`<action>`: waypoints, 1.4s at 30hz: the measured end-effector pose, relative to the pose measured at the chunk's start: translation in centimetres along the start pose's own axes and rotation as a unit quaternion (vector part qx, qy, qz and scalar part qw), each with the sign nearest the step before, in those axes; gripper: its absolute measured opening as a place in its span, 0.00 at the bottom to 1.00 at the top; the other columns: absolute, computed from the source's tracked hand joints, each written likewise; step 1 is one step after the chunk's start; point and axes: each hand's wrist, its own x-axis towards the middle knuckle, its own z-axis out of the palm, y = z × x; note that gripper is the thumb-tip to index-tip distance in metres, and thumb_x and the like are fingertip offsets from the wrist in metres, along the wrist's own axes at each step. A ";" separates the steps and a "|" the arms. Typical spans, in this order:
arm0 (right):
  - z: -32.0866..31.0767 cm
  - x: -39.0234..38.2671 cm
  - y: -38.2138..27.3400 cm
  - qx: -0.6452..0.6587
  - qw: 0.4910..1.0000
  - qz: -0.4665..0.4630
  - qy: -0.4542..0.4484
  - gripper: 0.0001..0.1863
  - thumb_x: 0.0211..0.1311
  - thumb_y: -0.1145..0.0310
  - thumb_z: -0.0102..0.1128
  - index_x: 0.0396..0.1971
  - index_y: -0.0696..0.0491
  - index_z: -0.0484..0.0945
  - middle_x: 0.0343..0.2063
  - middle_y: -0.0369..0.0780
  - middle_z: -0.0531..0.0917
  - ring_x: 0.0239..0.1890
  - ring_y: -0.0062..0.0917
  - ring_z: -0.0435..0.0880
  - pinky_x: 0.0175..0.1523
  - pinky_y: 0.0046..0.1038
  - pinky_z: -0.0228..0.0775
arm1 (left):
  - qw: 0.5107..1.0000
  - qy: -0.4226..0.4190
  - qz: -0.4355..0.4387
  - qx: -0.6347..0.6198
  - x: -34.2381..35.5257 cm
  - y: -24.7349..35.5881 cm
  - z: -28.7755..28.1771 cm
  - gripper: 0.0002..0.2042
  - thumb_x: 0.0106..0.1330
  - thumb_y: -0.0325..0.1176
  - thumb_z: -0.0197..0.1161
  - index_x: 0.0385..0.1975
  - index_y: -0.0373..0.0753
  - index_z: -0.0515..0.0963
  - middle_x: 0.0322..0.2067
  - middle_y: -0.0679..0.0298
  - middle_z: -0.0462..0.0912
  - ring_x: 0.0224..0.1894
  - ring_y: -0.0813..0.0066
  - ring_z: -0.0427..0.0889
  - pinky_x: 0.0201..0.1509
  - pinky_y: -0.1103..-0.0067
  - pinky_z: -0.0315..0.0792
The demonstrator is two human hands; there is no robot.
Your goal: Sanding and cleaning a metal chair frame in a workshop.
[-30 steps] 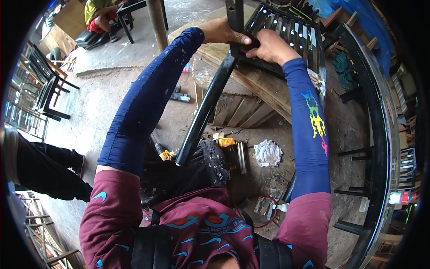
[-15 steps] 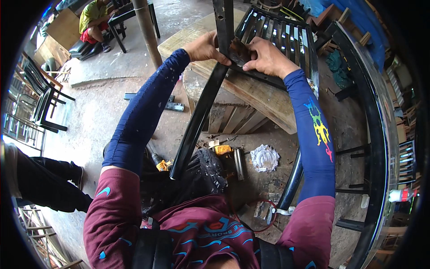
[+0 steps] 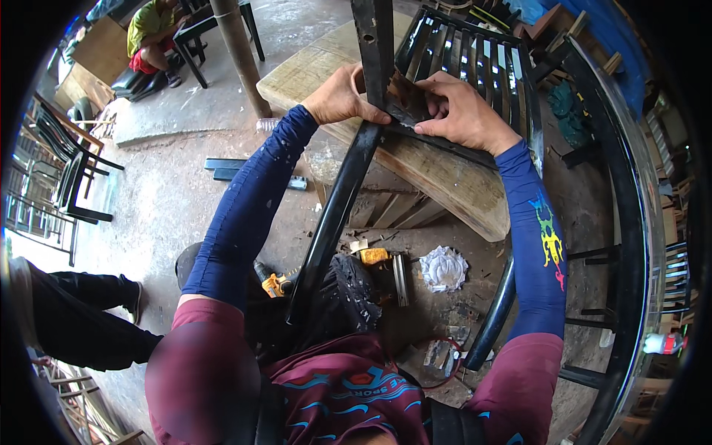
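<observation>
A black wooden chair frame (image 3: 337, 211) rests upside-down or on its side over a wooden workbench, its slatted part (image 3: 475, 63) lying beyond my hands. My left hand (image 3: 345, 95) is closed round the frame's post at the corner joint, thumb in front and the other fingers hidden behind it. Pinched between the thumb and fingers of my right hand (image 3: 463, 115) is a thin, dark brown piece (image 3: 404, 96), like a folded worn sheet, against the inside of that corner. What exactly it is I cannot tell.
The thick wooden bench (image 3: 445, 178) stands under the frame. On the floor lie a yellow-and-black power tool (image 3: 274, 284), a crumpled white cloth (image 3: 443, 268) and black bars (image 3: 226, 167). A long black frame (image 3: 627, 200) curves along the right. One person (image 3: 152, 37) crouches far left; another's legs (image 3: 81, 311) stand nearer.
The view has shifted a little, so the frame and bench sit lower and further right. My right fingers have changed their grip slightly on the brown piece; my left hand still holds the post.
</observation>
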 end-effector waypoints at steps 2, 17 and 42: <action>0.2 0.2 -0.7 -0.047 0.999 -0.013 0.001 0.32 0.47 0.57 0.79 0.50 0.61 0.81 0.37 0.42 0.77 0.42 0.36 0.80 0.51 0.33 0.74 | 1.000 0.013 0.007 0.010 -0.1 -0.1 -0.1 0.29 0.42 0.31 0.85 0.47 0.34 0.81 0.42 0.64 0.87 0.46 0.74 0.83 0.59 0.76 0.74; -5.4 -3.0 0.0 0.308 0.948 0.079 0.028 0.27 0.56 0.71 0.76 0.55 0.61 0.77 0.46 0.39 0.85 0.49 0.23 0.84 0.58 0.26 0.74 | 0.997 0.003 0.060 -0.042 -0.9 -2.0 -0.5 0.35 0.44 0.33 0.86 0.56 0.37 0.78 0.51 0.60 0.85 0.58 0.66 0.80 0.69 0.71 0.69; -3.3 -1.1 -0.6 0.213 0.969 0.111 0.066 0.27 0.55 0.60 0.79 0.50 0.59 0.80 0.41 0.38 0.86 0.45 0.20 0.83 0.56 0.25 0.74 | 0.995 -0.024 0.089 0.038 0.1 -1.3 -0.7 0.32 0.48 0.38 0.84 0.52 0.31 0.76 0.45 0.54 0.85 0.50 0.63 0.83 0.63 0.72 0.74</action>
